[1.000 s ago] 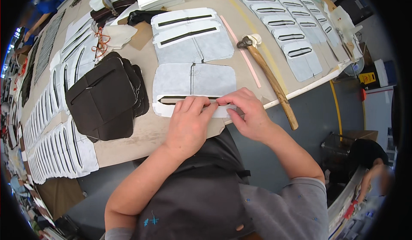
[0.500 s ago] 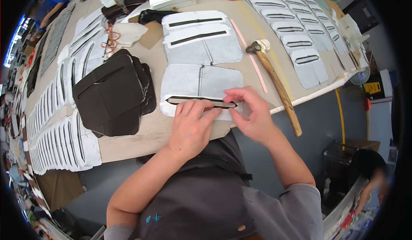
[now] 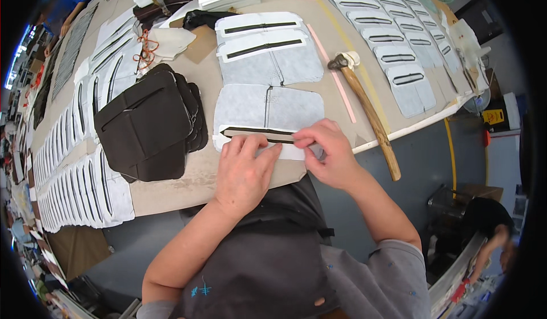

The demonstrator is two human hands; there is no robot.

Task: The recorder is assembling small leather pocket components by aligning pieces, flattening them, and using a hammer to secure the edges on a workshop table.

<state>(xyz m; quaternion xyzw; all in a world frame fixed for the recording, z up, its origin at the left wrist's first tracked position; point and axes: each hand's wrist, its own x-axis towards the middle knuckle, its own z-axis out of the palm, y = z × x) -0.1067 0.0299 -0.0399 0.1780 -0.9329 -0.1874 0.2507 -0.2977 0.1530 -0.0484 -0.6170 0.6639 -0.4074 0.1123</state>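
The left hand [image 3: 246, 171] lies flat, fingers spread, pressing the near edge of a grey fabric panel [image 3: 268, 109] on the tabletop [image 3: 188, 176]. The right hand [image 3: 329, 152], fingers curled, pinches the dark strip [image 3: 256, 133] along that edge. Left of the hands lies a stack of brown pieces [image 3: 149, 124]; right of them, a hammer [image 3: 364, 102]. Farther right, beyond the tabletop's edge, hangs a small yellow sign [image 3: 493, 116].

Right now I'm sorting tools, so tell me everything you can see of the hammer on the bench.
The hammer lies flat near the table's right edge, apart from both hands. Its dark metal head, wrapped with pale cloth or tape, points away from the person. The long, worn wooden handle runs back toward them, its end overhanging the edge. A pink strip lies just left of it.
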